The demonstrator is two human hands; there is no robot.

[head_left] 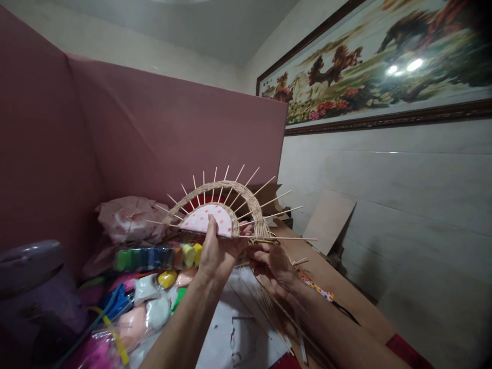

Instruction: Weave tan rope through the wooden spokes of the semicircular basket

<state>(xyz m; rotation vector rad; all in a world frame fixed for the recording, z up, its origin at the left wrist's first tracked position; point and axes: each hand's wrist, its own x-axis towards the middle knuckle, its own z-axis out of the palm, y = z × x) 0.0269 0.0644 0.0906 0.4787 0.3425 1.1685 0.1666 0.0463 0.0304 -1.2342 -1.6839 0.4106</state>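
A half-round woven piece [209, 222] is held up in front of me, its flat side down. Thin wooden sticks [251, 177] fan out from its pink-spotted white centre, and a woven band of tan twine [226, 184] arches across them. My left hand [221, 251] grips the piece from below, thumb on the spotted centre and fingers behind it. At the band's lower right end, my right hand [272, 264] has its fingers closed on a strand of twine [265, 241]. The fingertips are partly hidden there.
Bagged coloured clay [146, 312] and a strip of clay packs [154, 258] lie at the left, near a purple container [34, 297]. Loose sticks [265, 307] lie on white paper [230, 333]. A brown board [329, 220] leans on the right wall.
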